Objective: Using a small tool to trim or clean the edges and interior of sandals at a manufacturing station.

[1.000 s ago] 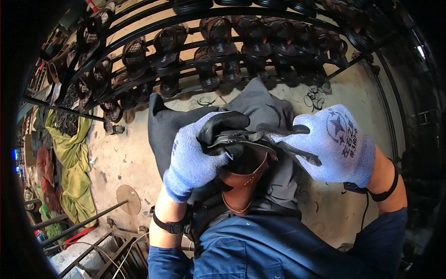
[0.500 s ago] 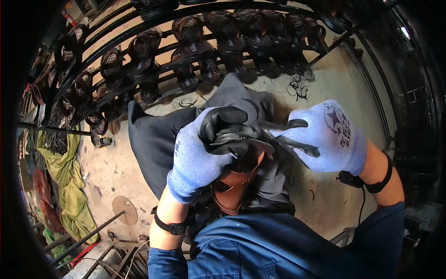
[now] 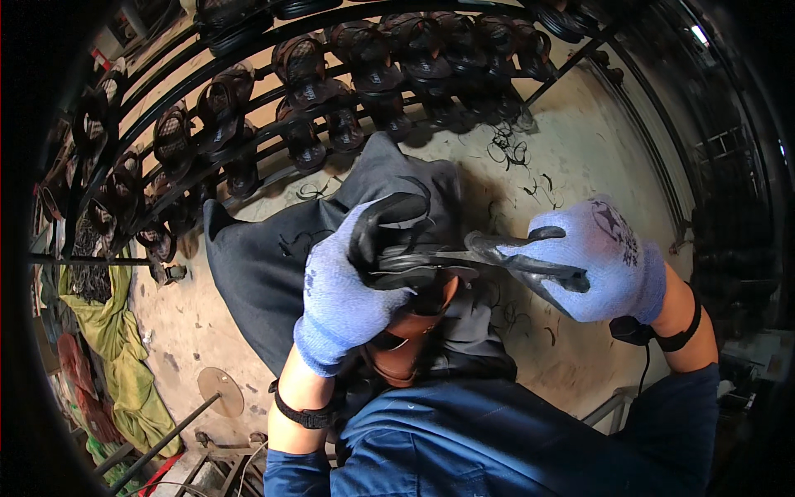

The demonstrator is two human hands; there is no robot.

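your left hand (image 3: 352, 286), in a blue knit glove with dark coated fingers, is curled tight around the dark sole of a brown sandal (image 3: 406, 331). the fingers wrap over the top edge of the sole and the palm presses it down against your lap, so the hand is closed in a full grip, not spread. the sandal sits in the middle of the view, just above your blue jacket (image 3: 497, 447) and on top of the dark grey cloth (image 3: 265, 265) that lies over your knees.

your right hand (image 3: 596, 261), gloved the same way, is closed around the handles of a pair of scissors (image 3: 497, 257). the fingers are folded through and over the handles, and the blades reach left to the edge of the sole, meeting it just beside your left fingertips. you cannot tell how far apart the blades stand, since they blur into the dark sole.

a black band sits on each wrist. thin black curls of trimmed rubber (image 3: 513, 153) lie on the dusty floor (image 3: 580, 124) beyond your hands. behind them a black metal rack (image 3: 248, 124) holds rows of dark sandals (image 3: 302, 66). a green cloth (image 3: 116, 331) lies heaped at the far left.
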